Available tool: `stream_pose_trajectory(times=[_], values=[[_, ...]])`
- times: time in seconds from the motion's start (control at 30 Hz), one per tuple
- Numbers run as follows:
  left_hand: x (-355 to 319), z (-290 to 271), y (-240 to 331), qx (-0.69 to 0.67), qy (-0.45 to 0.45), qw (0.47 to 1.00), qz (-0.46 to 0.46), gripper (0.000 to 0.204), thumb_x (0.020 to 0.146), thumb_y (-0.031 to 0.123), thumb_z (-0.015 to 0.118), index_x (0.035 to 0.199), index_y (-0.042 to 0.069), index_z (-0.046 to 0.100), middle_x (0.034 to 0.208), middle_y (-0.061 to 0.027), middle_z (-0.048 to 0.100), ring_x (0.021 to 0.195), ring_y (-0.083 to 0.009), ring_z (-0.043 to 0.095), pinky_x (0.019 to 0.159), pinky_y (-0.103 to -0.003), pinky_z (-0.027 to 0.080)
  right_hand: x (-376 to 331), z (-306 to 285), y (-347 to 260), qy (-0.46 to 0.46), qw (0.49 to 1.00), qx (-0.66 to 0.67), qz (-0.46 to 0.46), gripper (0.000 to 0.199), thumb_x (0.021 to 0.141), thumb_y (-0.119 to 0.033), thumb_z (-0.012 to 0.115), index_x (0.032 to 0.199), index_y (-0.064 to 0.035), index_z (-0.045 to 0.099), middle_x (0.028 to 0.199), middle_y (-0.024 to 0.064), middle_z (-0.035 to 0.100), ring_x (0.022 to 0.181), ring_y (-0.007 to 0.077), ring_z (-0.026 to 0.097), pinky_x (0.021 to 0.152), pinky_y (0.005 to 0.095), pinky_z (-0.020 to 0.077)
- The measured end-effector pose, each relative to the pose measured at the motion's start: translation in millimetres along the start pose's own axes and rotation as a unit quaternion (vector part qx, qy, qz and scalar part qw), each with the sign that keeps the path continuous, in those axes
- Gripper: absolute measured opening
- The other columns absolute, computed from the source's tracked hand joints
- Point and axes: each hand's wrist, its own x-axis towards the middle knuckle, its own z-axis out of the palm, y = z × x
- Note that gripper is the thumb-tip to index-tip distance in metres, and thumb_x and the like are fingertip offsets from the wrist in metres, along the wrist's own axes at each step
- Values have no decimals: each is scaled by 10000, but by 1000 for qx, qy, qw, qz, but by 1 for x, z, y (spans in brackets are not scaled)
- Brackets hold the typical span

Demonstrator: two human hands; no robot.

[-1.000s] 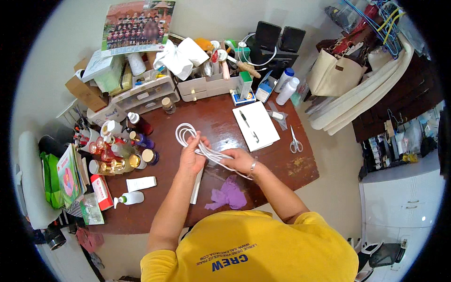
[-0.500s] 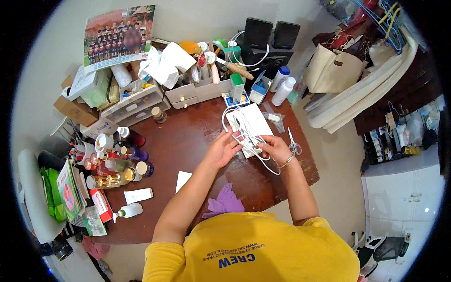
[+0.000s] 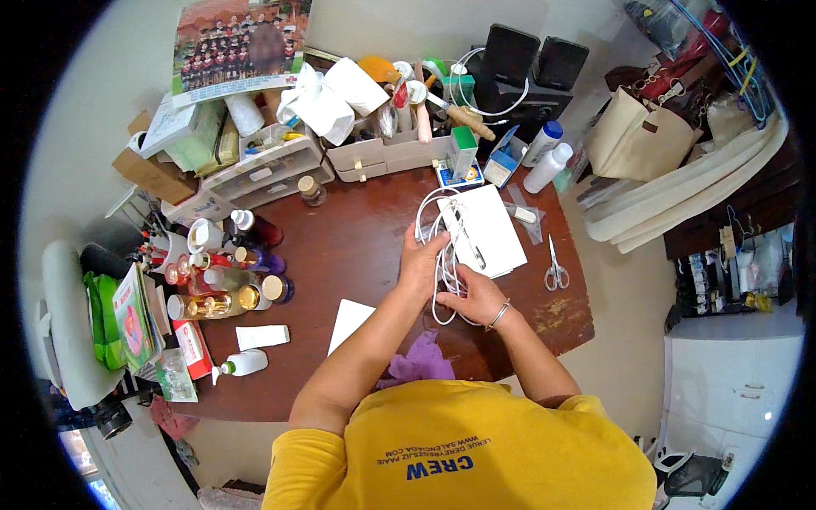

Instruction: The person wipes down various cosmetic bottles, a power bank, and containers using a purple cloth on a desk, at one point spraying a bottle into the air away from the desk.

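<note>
While looped, white cable (image 3: 444, 246), both hands (image 3: 442, 276) gripping

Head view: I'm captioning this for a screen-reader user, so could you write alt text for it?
Seen from above, a person's left hand and right hand hold a looped white cable over a cluttered brown desk. A white notepad and scissors lie to the right; bottles crowd the left.

You moved your left hand (image 3: 422, 265) and right hand (image 3: 473, 297) with the white cable (image 3: 442, 246) away from the desk middle toward the white box (image 3: 489, 229). The loops were then gathered closer between your hands.
</note>
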Motion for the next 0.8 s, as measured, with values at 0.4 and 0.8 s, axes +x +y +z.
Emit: stream_pose_trajectory(times=[0.4,0.8], values=[[-16,-6,4,-186,-49,981,-22,620,901,576,469,1211,39,459,973,-127,533,867,-229,558,780,-359,497,-3,10,3,31,992,119,-39,462,827,-278,679,1137,31,532,934,99,619,856,161,580,764,296,479],[-72,-22,38,-170,-134,976,-30,653,940,589,300,1236,29,461,1211,-188,527,1144,-318,517,960,-439,425,-33,18,-15,-57,903,424,46,168,913,-116,540,1059,-39,567,814,40,644,660,86,579,591,207,469]])
